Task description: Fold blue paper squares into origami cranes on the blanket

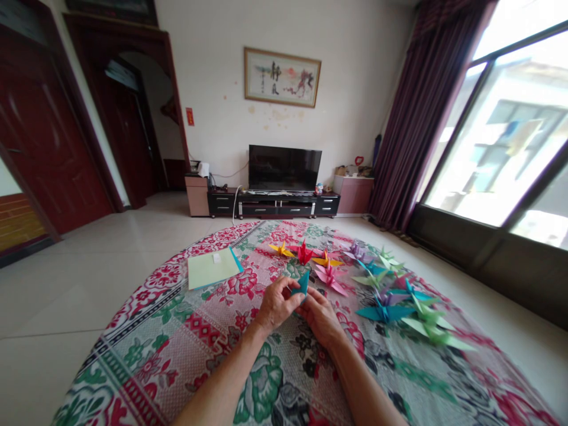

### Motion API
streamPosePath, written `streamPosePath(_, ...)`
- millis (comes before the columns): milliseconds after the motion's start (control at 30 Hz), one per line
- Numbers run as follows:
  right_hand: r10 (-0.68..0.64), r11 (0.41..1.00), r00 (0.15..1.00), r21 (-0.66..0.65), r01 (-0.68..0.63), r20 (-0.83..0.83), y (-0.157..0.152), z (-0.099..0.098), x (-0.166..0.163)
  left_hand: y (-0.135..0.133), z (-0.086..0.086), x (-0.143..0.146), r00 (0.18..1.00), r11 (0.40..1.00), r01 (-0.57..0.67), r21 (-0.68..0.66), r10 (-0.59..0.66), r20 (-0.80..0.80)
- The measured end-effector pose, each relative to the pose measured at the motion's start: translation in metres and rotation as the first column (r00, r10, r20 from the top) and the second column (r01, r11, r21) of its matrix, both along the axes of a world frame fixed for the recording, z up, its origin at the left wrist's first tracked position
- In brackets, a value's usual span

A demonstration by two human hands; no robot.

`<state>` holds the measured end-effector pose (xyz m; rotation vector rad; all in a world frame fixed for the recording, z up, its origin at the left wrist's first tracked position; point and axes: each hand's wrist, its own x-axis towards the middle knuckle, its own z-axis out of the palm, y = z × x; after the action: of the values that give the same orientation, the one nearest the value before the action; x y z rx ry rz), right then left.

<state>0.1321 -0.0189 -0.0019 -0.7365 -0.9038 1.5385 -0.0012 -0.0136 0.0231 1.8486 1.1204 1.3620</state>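
A small piece of folded teal origami paper (302, 283) is held up between my two hands over the middle of the table, its pointed tip upward. My left hand (277, 302) pinches its left side between thumb and fingers. On the lower right side, my right hand (320, 315) has its fingers closed on the same paper; some of its fingertips are hidden. Just beyond my hands sit a pink paper crane (331, 278), a red paper crane (304, 253) and a yellow paper crane (281, 251).
A stack of coloured paper sheets (213, 269) lies left of my hands, with a small white piece on top. Several teal, green and purple cranes (385, 312) cluster at the right. A floral tablecloth (177, 349) covers the round table. A television (284, 168) stands beyond.
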Motion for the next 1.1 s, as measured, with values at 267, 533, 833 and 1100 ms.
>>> streamPosePath(267,-0.014,1.0,1.0,0.008,0.014,0.022,-0.003,0.004,-0.002,0.002,-0.004,0.001,0.998,0.999,-0.018,-0.035,0.02,0.053)
streamPosePath(533,-0.063,0.997,0.995,0.05,0.059,0.08,0.0,0.0,-0.002,0.004,-0.006,0.001,0.996,0.998,-0.069,-0.008,0.069,0.05)
streamPosePath(833,-0.306,0.941,0.913,0.231,0.247,0.271,-0.004,0.007,-0.008,0.006,-0.011,-0.005,0.98,0.981,0.057,-0.185,-0.02,0.198)
streamPosePath(1100,-0.29,0.95,0.915,0.203,0.239,0.28,-0.005,0.008,-0.005,0.009,-0.013,-0.005,0.967,0.967,0.099,-0.233,-0.038,0.25)
